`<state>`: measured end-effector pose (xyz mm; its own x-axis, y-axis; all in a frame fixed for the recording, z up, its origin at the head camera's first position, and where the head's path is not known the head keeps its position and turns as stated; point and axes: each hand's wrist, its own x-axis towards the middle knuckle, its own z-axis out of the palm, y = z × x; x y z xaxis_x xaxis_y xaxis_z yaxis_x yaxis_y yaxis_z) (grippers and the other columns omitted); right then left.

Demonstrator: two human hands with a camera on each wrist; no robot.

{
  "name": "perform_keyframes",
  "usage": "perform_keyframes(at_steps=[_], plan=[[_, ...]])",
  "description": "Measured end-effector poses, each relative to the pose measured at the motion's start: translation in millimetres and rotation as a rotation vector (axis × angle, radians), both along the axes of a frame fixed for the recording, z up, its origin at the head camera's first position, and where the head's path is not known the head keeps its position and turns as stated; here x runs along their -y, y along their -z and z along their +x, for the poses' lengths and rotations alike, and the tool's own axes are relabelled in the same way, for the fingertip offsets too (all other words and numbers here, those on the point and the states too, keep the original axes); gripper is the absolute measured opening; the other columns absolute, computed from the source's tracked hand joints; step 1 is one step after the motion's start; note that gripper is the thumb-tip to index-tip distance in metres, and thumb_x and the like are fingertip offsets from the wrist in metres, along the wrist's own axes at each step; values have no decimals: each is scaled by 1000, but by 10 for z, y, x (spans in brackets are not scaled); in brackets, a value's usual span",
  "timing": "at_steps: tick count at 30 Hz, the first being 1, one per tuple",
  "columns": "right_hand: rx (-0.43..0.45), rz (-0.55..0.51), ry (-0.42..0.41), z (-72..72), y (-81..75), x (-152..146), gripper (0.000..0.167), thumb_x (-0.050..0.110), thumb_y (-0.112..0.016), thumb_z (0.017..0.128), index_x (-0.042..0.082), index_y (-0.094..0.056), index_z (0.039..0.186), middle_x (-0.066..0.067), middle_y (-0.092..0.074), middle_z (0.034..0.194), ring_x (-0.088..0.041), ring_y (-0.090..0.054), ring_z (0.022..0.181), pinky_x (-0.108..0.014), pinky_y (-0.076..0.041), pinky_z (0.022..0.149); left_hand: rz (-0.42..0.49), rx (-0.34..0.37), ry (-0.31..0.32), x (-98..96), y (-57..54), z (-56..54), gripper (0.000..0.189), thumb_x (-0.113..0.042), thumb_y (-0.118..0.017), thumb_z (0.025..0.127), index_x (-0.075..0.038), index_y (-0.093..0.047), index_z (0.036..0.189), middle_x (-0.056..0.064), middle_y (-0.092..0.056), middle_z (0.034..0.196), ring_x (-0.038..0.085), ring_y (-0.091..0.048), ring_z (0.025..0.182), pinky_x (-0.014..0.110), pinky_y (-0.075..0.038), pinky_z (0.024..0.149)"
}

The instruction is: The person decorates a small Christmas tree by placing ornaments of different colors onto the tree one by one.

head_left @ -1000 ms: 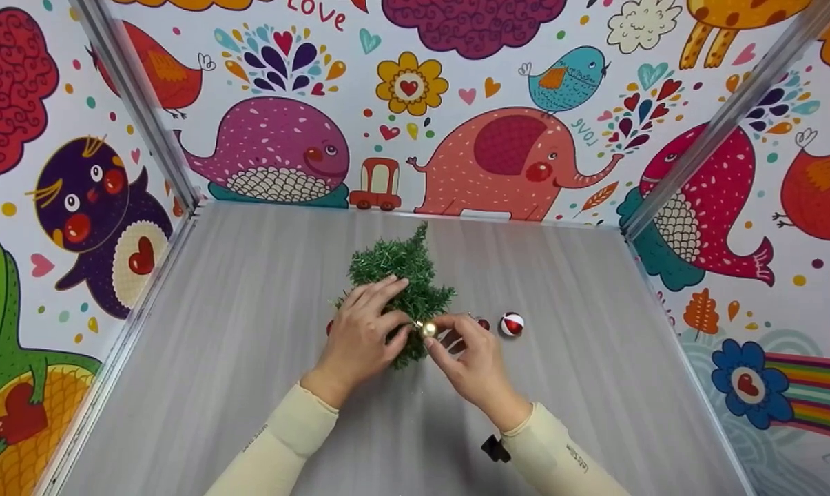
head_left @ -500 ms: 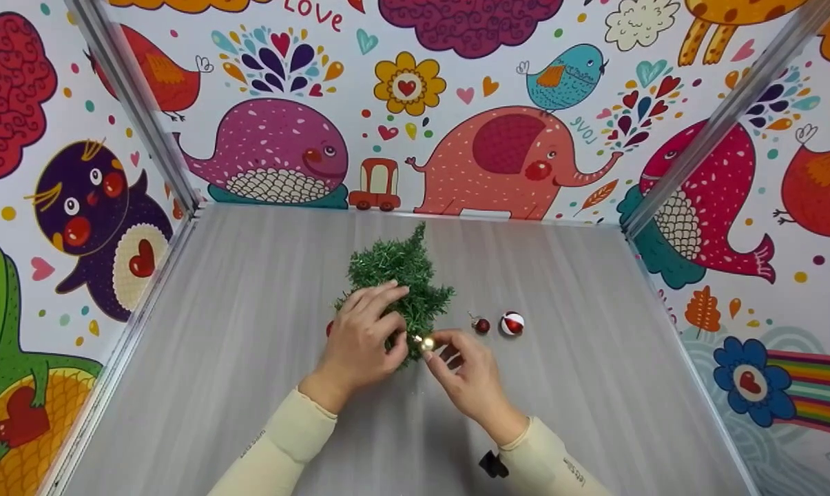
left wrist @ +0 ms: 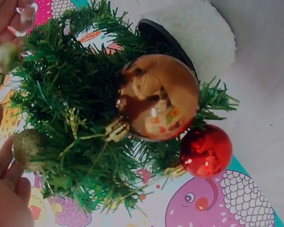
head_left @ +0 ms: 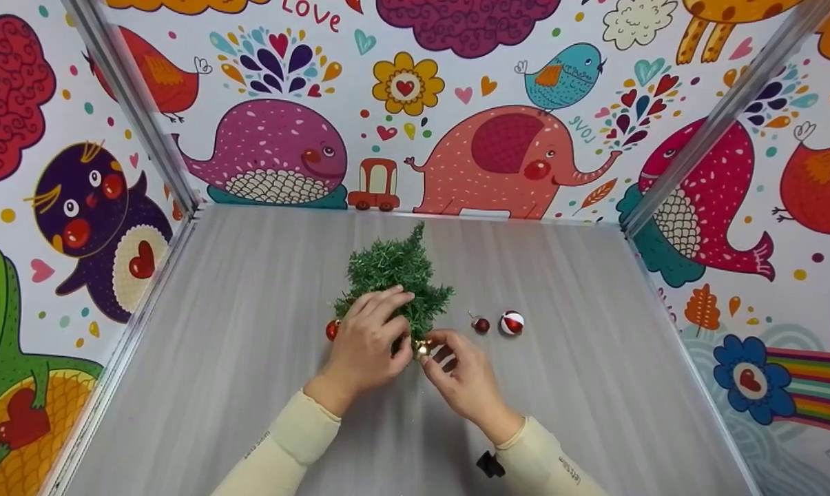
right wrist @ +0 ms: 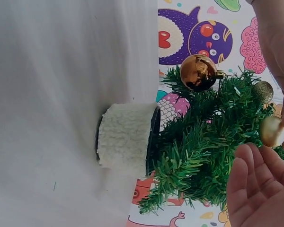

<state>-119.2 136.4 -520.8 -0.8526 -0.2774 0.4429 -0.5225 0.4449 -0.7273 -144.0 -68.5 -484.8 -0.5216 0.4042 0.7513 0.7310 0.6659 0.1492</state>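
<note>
A small green tinsel Christmas tree (head_left: pixel 394 265) stands in a white fleecy pot (right wrist: pixel 125 135). My left hand (head_left: pixel 370 337) lies over its branches, fingers spread and index bent toward the thumb; I cannot tell whether they pinch anything. My right hand (head_left: pixel 466 368) pinches a small gold bauble (head_left: pixel 423 350) between thumb and forefinger, close to my left thumb. In the left wrist view the bauble's cap points at my left fingers (left wrist: pixel 9 170). On the tree hang a shiny copper-gold bauble (left wrist: pixel 156 97), a red bauble (left wrist: pixel 206 150) and a glittery gold ball (left wrist: pixel 29 150).
Right of the tree, a small dark red bauble (head_left: pixel 481 324) and a red-and-white bauble (head_left: pixel 512 323) lie on the grey wood-grain table (head_left: pixel 566 386). Panels printed with cartoon animals (head_left: pixel 514 162) rise at the back and both sides, joined by metal corner posts (head_left: pixel 142 114).
My right hand has brought the gold bauble slightly toward me and left. My left hand has shifted slightly, showing more of the red bauble beside it. The dark red bauble has come into full view.
</note>
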Motion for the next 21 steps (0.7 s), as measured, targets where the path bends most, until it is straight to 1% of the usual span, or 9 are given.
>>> perform_keyframes(at_steps=[2,6,8,11,17,21], plan=[[-39,9,-1,-10,-19,9,30,12,-73,87,15,-66,116,9,-65,106,-15,-65,82,-32,-56,62,2,0,1,-7,4,1,9,-14,-67,78,-14,-61,71,9,-64,127,26,-54,127,42,-38,107],[-191,42,8,-46,-58,26,30,14,-77,85,14,-67,113,5,-64,108,-17,-63,86,-28,-55,62,6,16,2,-13,9,12,9,-13,-67,79,-14,-62,72,9,-65,127,25,-53,128,42,-37,107],[-263,72,11,-65,-74,43,29,15,-78,84,14,-68,110,5,-63,108,-15,-62,88,-27,-54,62,11,26,0,-11,15,17,8,-14,-67,79,-14,-62,72,8,-65,127,25,-53,128,42,-37,108],[-328,106,8,-86,-81,71,26,17,-79,84,15,-68,107,5,-63,107,-13,-61,88,-28,-53,62,21,32,3,-13,25,21,8,-15,-68,79,-15,-64,73,7,-65,127,25,-53,128,43,-38,107],[-396,129,9,-108,-70,110,18,13,-75,86,17,-68,102,8,-63,104,-7,-61,86,-20,-50,64,25,32,24,-13,11,37,7,-14,-69,77,-16,-64,72,7,-65,126,25,-54,127,43,-38,106],[-410,98,3,-119,-78,121,16,7,-71,85,18,-68,97,9,-63,100,-6,-60,84,-19,-49,63,3,27,36,-8,-11,39,6,-13,-67,75,-15,-63,71,7,-65,126,26,-54,127,42,-37,107]])
